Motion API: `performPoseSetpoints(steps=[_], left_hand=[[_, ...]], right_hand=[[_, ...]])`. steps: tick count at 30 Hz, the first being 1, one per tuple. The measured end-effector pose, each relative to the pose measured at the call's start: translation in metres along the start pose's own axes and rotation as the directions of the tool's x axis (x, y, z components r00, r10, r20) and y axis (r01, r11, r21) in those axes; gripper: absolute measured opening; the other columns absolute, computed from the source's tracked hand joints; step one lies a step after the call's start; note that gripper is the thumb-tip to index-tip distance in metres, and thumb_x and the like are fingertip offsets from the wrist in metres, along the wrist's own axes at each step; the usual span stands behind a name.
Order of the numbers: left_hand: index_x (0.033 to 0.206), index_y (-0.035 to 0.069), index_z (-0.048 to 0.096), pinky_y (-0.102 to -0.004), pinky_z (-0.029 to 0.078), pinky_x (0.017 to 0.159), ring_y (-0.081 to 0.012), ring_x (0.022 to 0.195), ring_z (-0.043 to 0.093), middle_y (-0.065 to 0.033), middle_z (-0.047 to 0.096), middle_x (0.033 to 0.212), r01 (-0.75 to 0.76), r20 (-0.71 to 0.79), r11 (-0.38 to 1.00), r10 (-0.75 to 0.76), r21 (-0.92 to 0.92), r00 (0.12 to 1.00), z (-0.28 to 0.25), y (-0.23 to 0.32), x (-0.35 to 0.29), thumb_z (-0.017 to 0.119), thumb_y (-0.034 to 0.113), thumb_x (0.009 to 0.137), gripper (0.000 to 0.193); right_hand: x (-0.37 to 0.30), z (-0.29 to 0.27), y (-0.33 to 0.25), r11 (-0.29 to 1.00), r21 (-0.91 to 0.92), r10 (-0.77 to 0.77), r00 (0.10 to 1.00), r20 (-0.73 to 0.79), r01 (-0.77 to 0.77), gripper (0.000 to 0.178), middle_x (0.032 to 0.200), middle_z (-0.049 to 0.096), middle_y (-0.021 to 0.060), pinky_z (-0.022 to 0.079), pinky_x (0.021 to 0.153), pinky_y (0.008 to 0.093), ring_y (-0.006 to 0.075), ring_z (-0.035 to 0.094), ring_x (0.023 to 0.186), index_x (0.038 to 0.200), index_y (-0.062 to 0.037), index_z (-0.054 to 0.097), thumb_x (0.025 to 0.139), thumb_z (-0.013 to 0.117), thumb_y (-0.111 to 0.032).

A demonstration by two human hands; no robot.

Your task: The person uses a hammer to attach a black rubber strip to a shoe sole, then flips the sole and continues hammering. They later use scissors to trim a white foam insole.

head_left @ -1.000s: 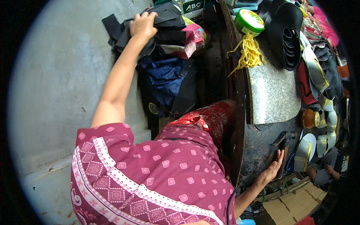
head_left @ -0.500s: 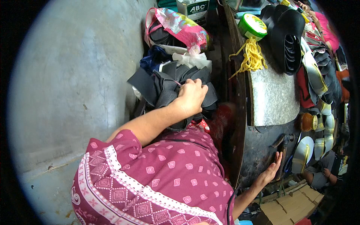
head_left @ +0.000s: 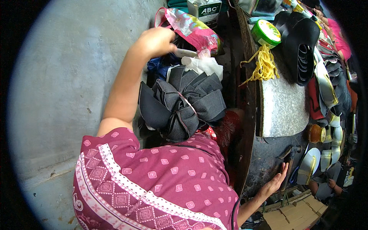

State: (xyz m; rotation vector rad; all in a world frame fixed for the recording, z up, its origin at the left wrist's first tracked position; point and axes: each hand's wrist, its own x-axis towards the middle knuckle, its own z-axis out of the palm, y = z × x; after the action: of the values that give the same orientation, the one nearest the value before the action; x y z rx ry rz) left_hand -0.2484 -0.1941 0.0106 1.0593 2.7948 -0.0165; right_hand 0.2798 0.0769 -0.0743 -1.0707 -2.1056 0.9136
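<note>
My left hand (head_left: 157, 43) reaches to the opening of a pink, flowered plastic bag (head_left: 191, 32) that has dark pieces inside. Its fingers point into the bag and are partly hidden and blurred, so their grip does not show. Below it lies a bundle of dark grey sheet pieces (head_left: 184, 103), bound around the middle with a thin pinkish strip. My right hand (head_left: 276, 181) rests, fingers stretched out, at the dark worktable's (head_left: 264, 161) near edge. Beside its fingertips is a hammer-like tool (head_left: 290, 155) with a dark metal head.
On the table sit a grey-white slab (head_left: 284, 109), yellow cords (head_left: 263, 65), a round green tub (head_left: 266, 32), a black rolled sheet (head_left: 301, 46), an amber spool (head_left: 316, 133) and several sandal soles (head_left: 309, 163). A metal can (head_left: 205, 11) stands behind the bag. Cardboard (head_left: 295, 214) lies lower right.
My left hand has left the grey bundle and moved up and left to the pink bag. The bundle now shows fully, with its strip around it. My right hand stays at the table edge.
</note>
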Motion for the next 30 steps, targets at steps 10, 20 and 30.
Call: performPoseSetpoints(steps=[10,20,30], left_hand=[[0.149,0.005,0.034,-0.0602,0.033,0.113,-0.0368,0.144,0.036,-0.0131,0.041,0.153,0.284,-0.086,0.959,-0.283,-0.006,0.955,0.180,-0.063,0.145,0.076,0.036,0.082,0.085],[0.126,0.015,0.059,-0.0551,0.055,0.075,-0.0433,0.085,0.070,-0.0239,0.071,0.091,0.085,-0.640,0.944,-0.281,-0.319,0.715,0.142,-0.100,0.178,0.057,0.021,0.093,0.034],[0.141,0.000,0.047,-0.0441,0.053,0.082,-0.0388,0.079,0.069,-0.0257,0.069,0.086,0.076,-0.550,0.991,-0.124,-0.110,0.826,-0.019,0.010,0.049,0.061,0.009,0.082,0.061]], right_hand=[[0.000,-0.002,-0.003,0.997,-0.079,0.016,1.000,0.005,-0.016,0.058,0.147,0.049,0.0178,0.028,0.117,0.0427,0.0298,0.045,0.137,0.149,-0.0004,0.044,0.108,0.039,-0.042],[0.002,-0.001,0.000,0.997,-0.080,0.016,1.000,-0.016,-0.017,0.059,0.146,0.051,0.0166,0.027,0.116,0.0441,0.0301,0.045,0.137,0.148,-0.0020,0.045,0.107,0.038,-0.043],[0.002,0.001,0.003,1.000,-0.029,-0.001,1.000,-0.014,0.000,0.057,0.147,0.050,0.0166,0.027,0.117,0.0427,0.0284,0.045,0.137,0.148,-0.0001,0.044,0.107,0.040,-0.040]])
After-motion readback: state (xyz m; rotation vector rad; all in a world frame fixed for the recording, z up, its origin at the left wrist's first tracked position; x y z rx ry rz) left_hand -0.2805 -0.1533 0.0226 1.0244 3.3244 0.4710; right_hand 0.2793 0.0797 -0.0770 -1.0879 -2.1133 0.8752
